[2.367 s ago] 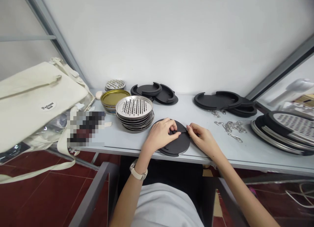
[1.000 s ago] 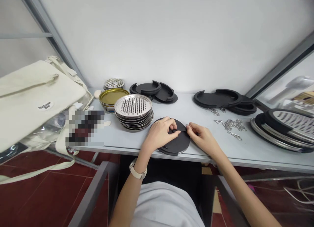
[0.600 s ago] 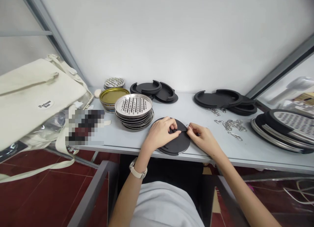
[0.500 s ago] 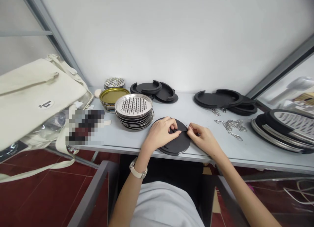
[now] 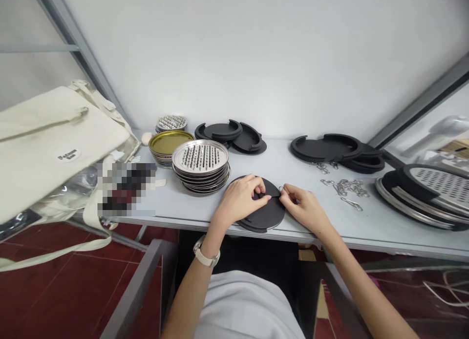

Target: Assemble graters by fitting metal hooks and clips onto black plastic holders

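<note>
A black round plastic holder (image 5: pixel 269 216) lies flat at the table's front edge, with a sliver of metal rim showing low on its right. Across it lies my left hand (image 5: pixel 240 198), fingers curled and thumb and forefinger closed at a dark raised part of the holder. My right hand (image 5: pixel 302 208) pinches a small metal wire clip (image 5: pixel 280 188) at the holder's right edge; most of the clip is hidden by the fingertips. Several loose wire clips (image 5: pixel 348 187) are heaped to the right of that hand.
Left of my hands stand a stack of round metal graters (image 5: pixel 200 158) and a stack of gold lids (image 5: pixel 170 142). More black holders (image 5: pixel 322 147) are along the wall. Assembled graters (image 5: pixel 437 185) are piled at the right. A cream bag (image 5: pixel 54 138) overhangs the left end.
</note>
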`<act>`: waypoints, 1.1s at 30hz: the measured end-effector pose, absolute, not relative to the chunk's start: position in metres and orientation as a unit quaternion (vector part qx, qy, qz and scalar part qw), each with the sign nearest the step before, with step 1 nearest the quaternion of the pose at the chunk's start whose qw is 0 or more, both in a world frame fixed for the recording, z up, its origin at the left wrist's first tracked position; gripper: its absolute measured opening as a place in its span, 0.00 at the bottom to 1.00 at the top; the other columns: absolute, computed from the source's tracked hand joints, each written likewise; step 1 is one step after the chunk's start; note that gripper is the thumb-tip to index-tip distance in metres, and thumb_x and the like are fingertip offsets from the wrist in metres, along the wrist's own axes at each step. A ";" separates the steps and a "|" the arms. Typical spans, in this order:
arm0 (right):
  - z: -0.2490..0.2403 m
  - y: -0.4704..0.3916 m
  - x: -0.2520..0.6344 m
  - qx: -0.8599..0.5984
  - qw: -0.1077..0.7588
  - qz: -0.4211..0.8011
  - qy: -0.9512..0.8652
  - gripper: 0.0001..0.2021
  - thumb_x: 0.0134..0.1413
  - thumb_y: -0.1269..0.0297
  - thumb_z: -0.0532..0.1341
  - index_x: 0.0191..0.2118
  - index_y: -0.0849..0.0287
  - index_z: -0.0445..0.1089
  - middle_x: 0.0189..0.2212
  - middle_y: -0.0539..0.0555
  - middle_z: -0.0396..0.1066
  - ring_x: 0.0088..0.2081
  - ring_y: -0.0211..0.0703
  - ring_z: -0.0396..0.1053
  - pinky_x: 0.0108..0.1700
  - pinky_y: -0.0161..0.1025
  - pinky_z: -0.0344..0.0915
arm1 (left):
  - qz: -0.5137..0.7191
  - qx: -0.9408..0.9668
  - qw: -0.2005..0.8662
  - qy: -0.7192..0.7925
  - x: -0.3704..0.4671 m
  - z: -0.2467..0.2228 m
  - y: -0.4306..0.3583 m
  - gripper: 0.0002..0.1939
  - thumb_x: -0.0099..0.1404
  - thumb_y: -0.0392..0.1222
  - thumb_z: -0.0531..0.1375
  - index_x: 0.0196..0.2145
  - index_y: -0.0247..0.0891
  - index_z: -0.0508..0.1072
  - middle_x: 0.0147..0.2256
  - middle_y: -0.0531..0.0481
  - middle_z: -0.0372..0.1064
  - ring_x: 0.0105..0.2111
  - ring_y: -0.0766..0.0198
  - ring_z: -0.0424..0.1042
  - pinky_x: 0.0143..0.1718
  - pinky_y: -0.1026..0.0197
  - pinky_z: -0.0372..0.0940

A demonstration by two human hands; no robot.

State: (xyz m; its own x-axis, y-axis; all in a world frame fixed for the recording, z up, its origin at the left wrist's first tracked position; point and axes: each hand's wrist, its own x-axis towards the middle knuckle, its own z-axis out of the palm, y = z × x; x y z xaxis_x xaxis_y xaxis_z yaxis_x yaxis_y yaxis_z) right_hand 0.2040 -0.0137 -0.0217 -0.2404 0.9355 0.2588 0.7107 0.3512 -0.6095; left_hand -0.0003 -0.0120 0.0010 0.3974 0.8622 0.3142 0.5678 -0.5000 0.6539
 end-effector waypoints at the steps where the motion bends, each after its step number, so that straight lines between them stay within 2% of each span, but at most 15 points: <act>1: -0.021 -0.014 0.204 -0.539 0.300 0.187 -0.765 0.15 0.58 0.61 0.52 0.23 0.56 0.49 0.18 0.44 0.49 0.22 0.34 0.48 0.25 0.33 0.48 | 0.322 0.804 0.228 0.444 0.000 0.001 -0.012 0.06 0.60 0.44 0.61 0.33 0.42 0.68 0.34 0.55 0.67 0.31 0.67 0.66 0.35 0.63 0.61; 16: -0.022 -0.015 0.204 -0.530 0.300 0.200 -0.768 0.16 0.62 0.58 0.50 0.24 0.56 0.50 0.18 0.45 0.50 0.22 0.35 0.49 0.26 0.33 0.50 | 0.329 0.806 0.215 0.443 0.000 0.001 -0.014 0.03 0.64 0.42 0.57 0.32 0.42 0.68 0.33 0.55 0.66 0.31 0.68 0.65 0.35 0.62 0.61; 22: -0.021 -0.015 0.204 -0.529 0.297 0.201 -0.769 0.15 0.61 0.59 0.51 0.24 0.56 0.50 0.18 0.44 0.50 0.22 0.35 0.49 0.26 0.33 0.50 | 0.329 0.804 0.224 0.442 0.000 0.001 -0.013 0.04 0.63 0.43 0.59 0.32 0.41 0.68 0.33 0.55 0.66 0.30 0.68 0.65 0.35 0.62 0.62; 28: -0.021 -0.014 0.203 -0.536 0.293 0.194 -0.768 0.15 0.61 0.59 0.51 0.24 0.56 0.52 0.18 0.45 0.51 0.22 0.35 0.51 0.26 0.33 0.51 | 0.336 0.804 0.237 0.429 -0.002 -0.001 -0.011 0.10 0.60 0.48 0.63 0.32 0.41 0.67 0.33 0.56 0.66 0.29 0.70 0.64 0.33 0.63 0.61; 33: -0.020 -0.014 0.204 -0.536 0.290 0.196 -0.768 0.15 0.60 0.59 0.51 0.24 0.56 0.50 0.18 0.45 0.51 0.22 0.35 0.50 0.26 0.33 0.50 | 0.331 0.803 0.235 0.436 -0.001 -0.001 -0.011 0.07 0.61 0.46 0.61 0.32 0.41 0.68 0.33 0.56 0.67 0.29 0.69 0.65 0.33 0.62 0.61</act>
State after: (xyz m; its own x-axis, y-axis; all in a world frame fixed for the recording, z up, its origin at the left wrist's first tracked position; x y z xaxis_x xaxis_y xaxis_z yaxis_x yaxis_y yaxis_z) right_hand 0.2036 -0.0142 -0.0197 -0.2567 0.9372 0.2360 0.7096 0.3486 -0.6123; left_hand -0.0007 -0.0110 -0.0006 0.4003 0.8560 0.3270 0.5448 -0.5093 0.6662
